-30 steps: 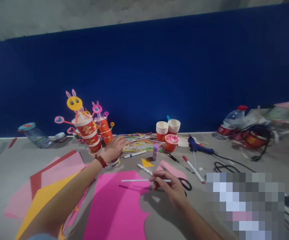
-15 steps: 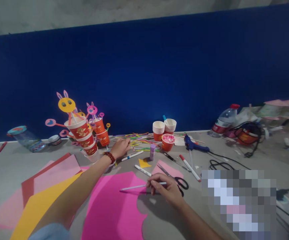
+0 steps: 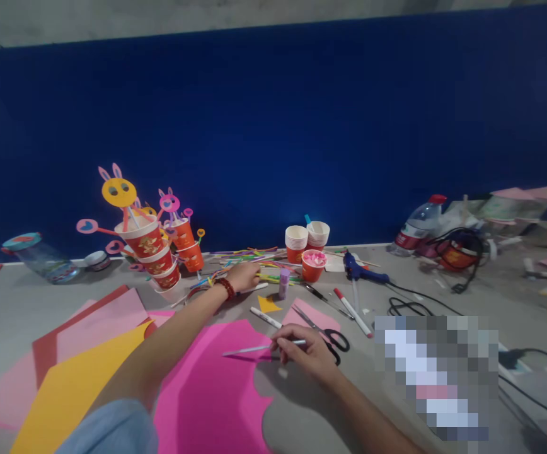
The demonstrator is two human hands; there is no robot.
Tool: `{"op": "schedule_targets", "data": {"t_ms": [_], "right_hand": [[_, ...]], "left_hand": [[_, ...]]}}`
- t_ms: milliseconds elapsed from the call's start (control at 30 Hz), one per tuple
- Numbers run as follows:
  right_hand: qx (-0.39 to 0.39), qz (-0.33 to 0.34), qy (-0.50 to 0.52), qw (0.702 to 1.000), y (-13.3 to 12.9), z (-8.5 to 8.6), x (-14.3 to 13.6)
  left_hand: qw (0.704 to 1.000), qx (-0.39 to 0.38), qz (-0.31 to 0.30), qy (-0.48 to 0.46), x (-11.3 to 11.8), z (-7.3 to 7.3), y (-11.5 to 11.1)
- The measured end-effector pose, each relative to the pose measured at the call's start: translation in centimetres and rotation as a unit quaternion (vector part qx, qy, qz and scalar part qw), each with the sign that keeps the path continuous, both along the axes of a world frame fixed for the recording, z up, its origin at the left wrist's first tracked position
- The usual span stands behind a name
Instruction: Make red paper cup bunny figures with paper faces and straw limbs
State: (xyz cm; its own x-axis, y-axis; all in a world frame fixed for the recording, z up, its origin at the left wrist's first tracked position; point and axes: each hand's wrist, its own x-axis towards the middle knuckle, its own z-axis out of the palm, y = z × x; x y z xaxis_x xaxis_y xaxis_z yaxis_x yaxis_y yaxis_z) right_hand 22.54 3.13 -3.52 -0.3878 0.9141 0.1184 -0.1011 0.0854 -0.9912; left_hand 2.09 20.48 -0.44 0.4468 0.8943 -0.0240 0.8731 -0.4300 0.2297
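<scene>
From where I sit, the right hand [image 3: 304,353] pinches a thin white stick [image 3: 247,350] between thumb and fingertips. The stick's far tip points left over the magenta sheet [image 3: 212,391]; I can't tell whether it touches the paper. The sheet's right edge is scalloped, and beside it grey tabletop [image 3: 297,416] shows up to the right forearm.

The scissors [image 3: 321,328] crowd that hand, black handles just behind it, blades angling across a light pink piece of paper [image 3: 302,313]. A white marker [image 3: 264,316] lies just past the fingers, with a yellow scrap [image 3: 268,304] beyond it.

I have the left arm stretched across the yellow sheet [image 3: 84,384], a red beaded bracelet [image 3: 225,289] at the wrist. The left hand [image 3: 245,276] is low at the coloured pipe cleaners [image 3: 273,277], its fingers curled away from me, so I can't tell whether they grip anything. Close on its right stands the purple-capped glue stick [image 3: 284,284]; on its left, near the table's back edge, rise the rabbit-topped paper cups [image 3: 153,252].

Farther right, the cup of pink bits [image 3: 314,265] and the blue glue gun [image 3: 363,271] bound the reach, the black cable [image 3: 425,287] trailing rightward.
</scene>
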Motion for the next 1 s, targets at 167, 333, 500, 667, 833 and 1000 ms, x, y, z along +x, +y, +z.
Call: {"op": "schedule_targets", "data": {"t_ms": [167,333,500,667,833,1000], "right_hand": [[-0.029,-0.011,0.059,0.998,0.4,-0.9,0.0],[-0.100,-0.040,0.149,0.983,0.2,-0.9,-0.4],[-0.161,-0.036,0.184,0.969,0.3,-0.3,-0.2],[-0.160,-0.075,0.178,0.968,0.9,-0.5,0.1],[-0.148,-0.091,0.195,0.965,1.1,-0.6,0.0],[-0.173,-0.084,0.225,0.955,1.2,0.9,0.1]], "left_hand": [[0.993,0.026,0.088,-0.071,-3.2,1.7,0.6],[0.976,-0.007,0.150,-0.156,-6.5,1.5,0.5],[0.955,-0.053,0.171,-0.238,-8.1,0.9,-0.4],[0.927,-0.088,0.183,-0.316,-8.4,0.8,-1.3],[0.887,-0.113,0.176,-0.411,-7.7,1.1,-3.6],[0.853,-0.174,0.131,-0.475,-6.8,2.0,-9.6]]}}
